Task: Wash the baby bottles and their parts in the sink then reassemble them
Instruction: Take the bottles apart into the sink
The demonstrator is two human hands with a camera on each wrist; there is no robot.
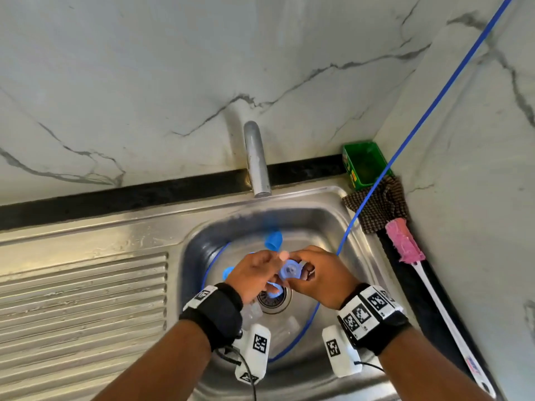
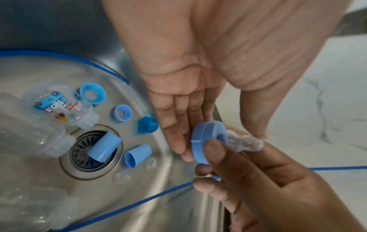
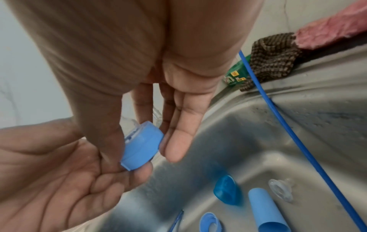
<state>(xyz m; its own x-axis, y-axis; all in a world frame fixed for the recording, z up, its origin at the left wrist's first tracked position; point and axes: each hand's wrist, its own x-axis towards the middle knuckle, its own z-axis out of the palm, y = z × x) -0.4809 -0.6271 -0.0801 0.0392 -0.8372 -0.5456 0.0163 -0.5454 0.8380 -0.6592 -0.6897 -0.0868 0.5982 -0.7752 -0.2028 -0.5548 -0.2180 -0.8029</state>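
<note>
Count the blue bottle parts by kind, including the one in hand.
Caps: 3 (dome cap, tall cap on the drain, tall cap beside it)
Rings: 3 (bright ring, pale ring, held ring pinched by the right hand)
Total: 6

Sink [image 1: 121, 235]: brushed stainless steel, ribbed drainboard. Tap [image 1: 256, 160]: dull grey metal. Ring [image 2: 206, 141]: smooth matt blue plastic. Bottle [image 2: 65, 108]: clear glossy plastic. Wall [image 1: 144, 68]: polished veined marble. Cloth [image 1: 379, 206]: coarse checked weave.
</note>
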